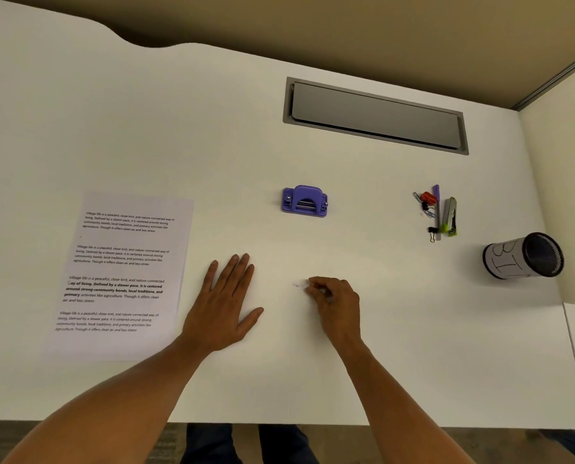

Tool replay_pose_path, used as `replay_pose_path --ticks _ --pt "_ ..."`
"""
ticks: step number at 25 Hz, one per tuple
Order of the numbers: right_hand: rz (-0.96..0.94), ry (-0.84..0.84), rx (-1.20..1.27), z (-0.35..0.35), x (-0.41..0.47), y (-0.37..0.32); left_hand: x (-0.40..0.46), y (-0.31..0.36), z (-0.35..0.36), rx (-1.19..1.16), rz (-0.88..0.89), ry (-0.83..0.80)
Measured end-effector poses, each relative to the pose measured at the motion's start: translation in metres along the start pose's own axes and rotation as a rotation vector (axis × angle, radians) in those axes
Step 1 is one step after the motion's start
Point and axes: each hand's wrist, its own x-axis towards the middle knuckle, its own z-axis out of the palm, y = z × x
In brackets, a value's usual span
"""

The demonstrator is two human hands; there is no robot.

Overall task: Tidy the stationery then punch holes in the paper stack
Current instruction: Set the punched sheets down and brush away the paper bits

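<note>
Fingers (232, 272) of your left hand (224, 306) were spread wide and lay flat on the tabletop (313, 380), holding nothing, just beside the right edge of the paper stack (122, 276). Your right hand (334, 304) sat to the right of it, well apart, with its fingertips (313, 288) pinched narrow around something small and pale (300, 285); it was too blurred to tell what it was.

That stack lay toward the left edge of the tabletop, printed side up, four blocks of text showing. Your hole punch (305, 201), purple, stood near the middle of the tabletop, beyond both hands and touching neither. Farther toward the right edge the loose stationery lay in a small heap: a purple pen (437, 209) pointing at the far edge, a stapler (450, 216) with green trim just beside it on the right, a red piece (428, 197) at the far-left end of the heap, paper clips (428, 213) below it, and a black binder clip (432, 232) at the pen's near end. A black mesh cup (523, 256) lay on its side close to the right edge, its open mouth turned right, with a white label bearing hand-drawn letters wrapped around it. At the far edge a grey cable flap (376, 115) sat set into the tabletop.
</note>
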Motion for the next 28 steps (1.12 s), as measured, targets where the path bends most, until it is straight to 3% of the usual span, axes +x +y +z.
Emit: replay_pose_path --ticks 9,12,20,28 --pt "-0.187 -0.18 -0.109 -0.021 0.018 0.002 -0.001 0.001 0.0 0.01 -0.012 0.028" --pt "-0.136 -0.18 -0.01 -0.022 0.021 0.004 -0.001 0.002 -0.001 0.013 -0.009 0.038" --pt "-0.393 -0.287 -0.398 -0.031 0.048 0.007 0.0 0.002 0.001 0.008 -0.013 0.048" --pt "-0.681 -0.582 -0.562 -0.024 0.089 -0.023 0.0 0.001 0.003 0.006 -0.008 0.056"
